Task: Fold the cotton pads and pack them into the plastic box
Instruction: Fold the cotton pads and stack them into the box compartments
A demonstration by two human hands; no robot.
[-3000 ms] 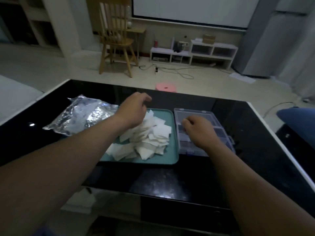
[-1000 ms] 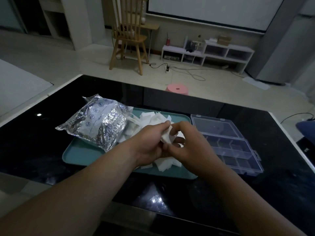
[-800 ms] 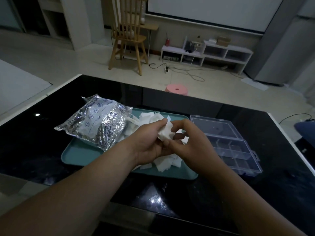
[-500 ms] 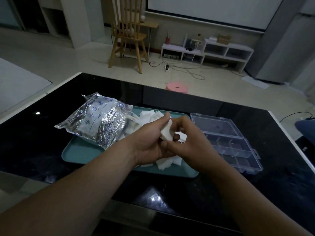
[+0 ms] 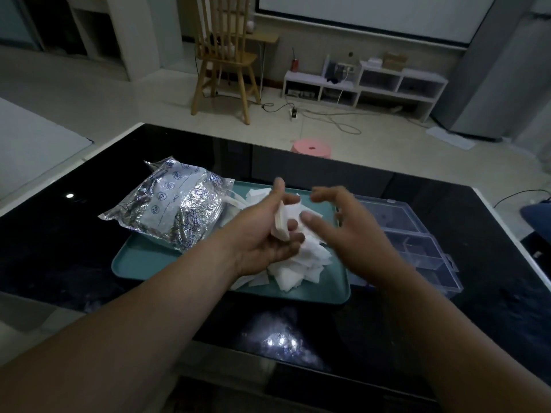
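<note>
Over the teal tray (image 5: pixel 143 263), my left hand (image 5: pixel 262 231) pinches one folded cotton pad (image 5: pixel 281 222) between thumb and fingers. My right hand (image 5: pixel 343 231) hangs just beside it, fingers loosely spread and holding nothing. I judge the job barely begun. The clear plastic box (image 5: pixel 417 234), open to the right of the tray, shows no pads that I can make out. A loose pile of cotton pads (image 5: pixel 301 263) lies under my hands, next to the foil bag (image 5: pixel 176 210).
</note>
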